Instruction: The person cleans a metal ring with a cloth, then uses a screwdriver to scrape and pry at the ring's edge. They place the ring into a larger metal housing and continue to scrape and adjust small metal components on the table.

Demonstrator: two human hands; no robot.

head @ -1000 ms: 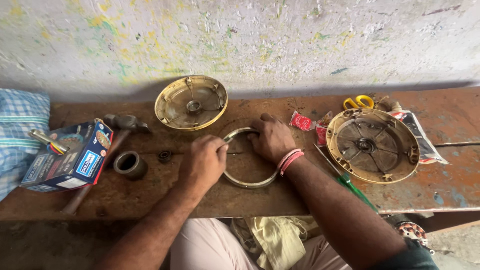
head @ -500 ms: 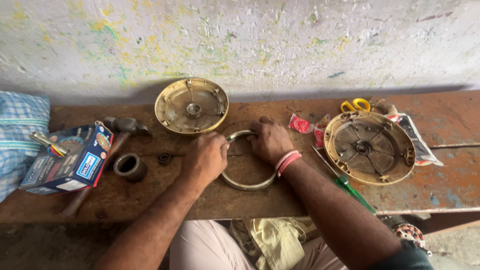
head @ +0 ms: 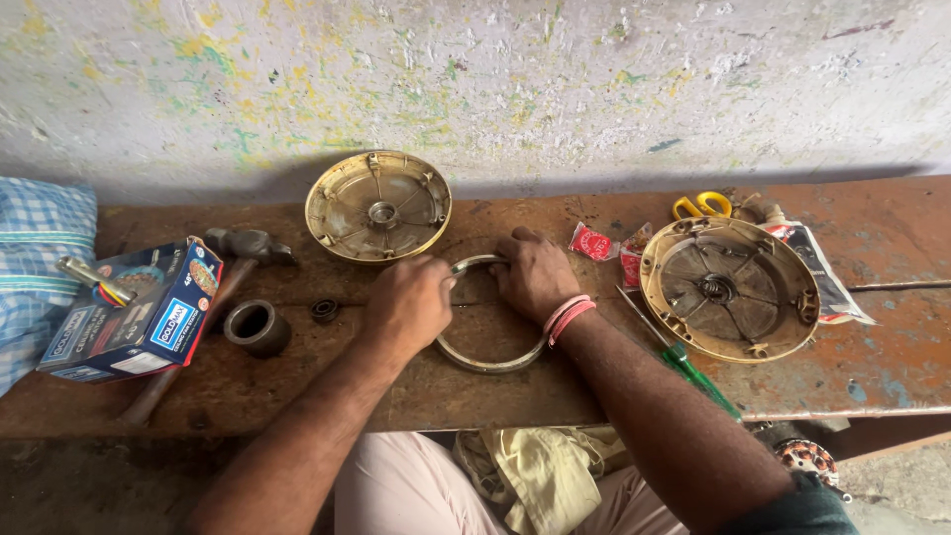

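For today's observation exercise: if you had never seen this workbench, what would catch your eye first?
First, the left hand and right hand pressed on a metal ring at the middle of the wooden bench. Then two round cream-coloured covers: one behind the hands by the wall, a larger one at the right. A hammer lies at the left.

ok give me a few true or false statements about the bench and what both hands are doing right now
1. Both hands, left hand and right hand, rest on the thin grey metal ring. True.
2. The yellow-handled scissors lie at the bench's left end. False: they lie at the right, behind the right round cream metal cover.
3. The hammer lies left of the ring. True.
4. The green-handled screwdriver is in the right hand. False: it lies on the brown wooden bench.
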